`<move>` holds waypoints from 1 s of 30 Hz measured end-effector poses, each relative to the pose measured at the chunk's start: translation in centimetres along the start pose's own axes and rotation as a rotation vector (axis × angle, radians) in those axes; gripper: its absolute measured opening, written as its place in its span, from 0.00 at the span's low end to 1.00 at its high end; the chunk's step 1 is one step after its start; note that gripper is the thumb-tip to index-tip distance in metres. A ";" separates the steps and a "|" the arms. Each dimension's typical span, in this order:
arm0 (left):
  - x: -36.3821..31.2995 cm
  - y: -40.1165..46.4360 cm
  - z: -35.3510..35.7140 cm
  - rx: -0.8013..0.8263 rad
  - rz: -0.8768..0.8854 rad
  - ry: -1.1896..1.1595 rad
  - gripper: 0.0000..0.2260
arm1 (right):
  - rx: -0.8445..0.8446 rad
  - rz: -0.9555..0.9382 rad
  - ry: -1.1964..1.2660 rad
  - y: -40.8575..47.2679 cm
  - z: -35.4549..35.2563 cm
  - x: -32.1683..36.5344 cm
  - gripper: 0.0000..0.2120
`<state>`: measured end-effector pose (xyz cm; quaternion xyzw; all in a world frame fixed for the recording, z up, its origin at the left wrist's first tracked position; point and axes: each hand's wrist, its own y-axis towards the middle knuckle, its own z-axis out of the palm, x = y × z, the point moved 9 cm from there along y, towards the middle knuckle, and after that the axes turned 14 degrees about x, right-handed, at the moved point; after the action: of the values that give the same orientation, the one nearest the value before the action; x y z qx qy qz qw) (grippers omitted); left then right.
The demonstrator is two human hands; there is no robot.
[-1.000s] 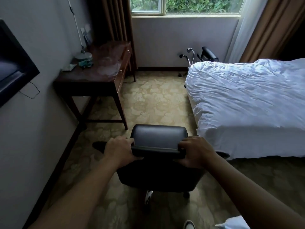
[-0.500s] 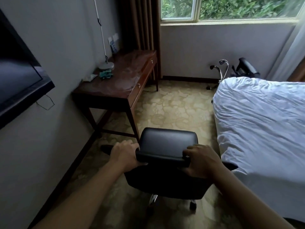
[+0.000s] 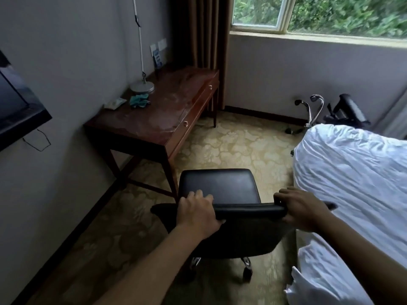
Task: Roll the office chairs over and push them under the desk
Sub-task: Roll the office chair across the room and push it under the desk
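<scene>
A black leather office chair (image 3: pixel 218 186) stands on the carpet right in front of me, its seat facing away. My left hand (image 3: pixel 197 213) grips the left end of its backrest's top edge and my right hand (image 3: pixel 301 208) grips the right end. The dark wooden desk (image 3: pixel 163 111) stands against the left wall; its near front leg is just left of the chair's seat. A second black office chair (image 3: pixel 343 111) lies tipped over by the far wall under the window, partly hidden behind the bed.
A white bed (image 3: pixel 356 172) fills the right side, close to the chair's right armrest. On the desk are a lamp base (image 3: pixel 142 86), a teal cloth (image 3: pixel 138 100) and a small packet. A wall-mounted TV (image 3: pixel 15 111) juts out at left. Patterned carpet lies between desk and bed.
The chair has rolled forward with both hands on its backrest and now sits nearer the desk's front corner. My view has turned left, so the desk looms larger.
</scene>
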<state>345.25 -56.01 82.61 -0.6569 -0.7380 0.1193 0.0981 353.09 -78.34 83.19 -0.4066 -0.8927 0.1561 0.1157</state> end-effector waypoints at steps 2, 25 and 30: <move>-1.0 2.5 -0.7 0.061 0.005 0.021 0.29 | 0.105 0.045 0.040 2.2 -0.3 -2.1 0.13; -18.7 24.4 -8.8 0.038 -0.015 -0.198 0.13 | 0.077 0.061 -0.218 19.5 -10.5 -28.2 0.16; -19.9 27.3 -9.8 -0.002 -0.065 -0.211 0.13 | -0.031 0.021 -0.204 21.6 -12.0 -30.8 0.13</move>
<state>376.43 -72.39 83.89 -0.6164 -0.7654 0.1838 0.0228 391.75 -86.18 83.76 -0.3994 -0.8979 0.1841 0.0161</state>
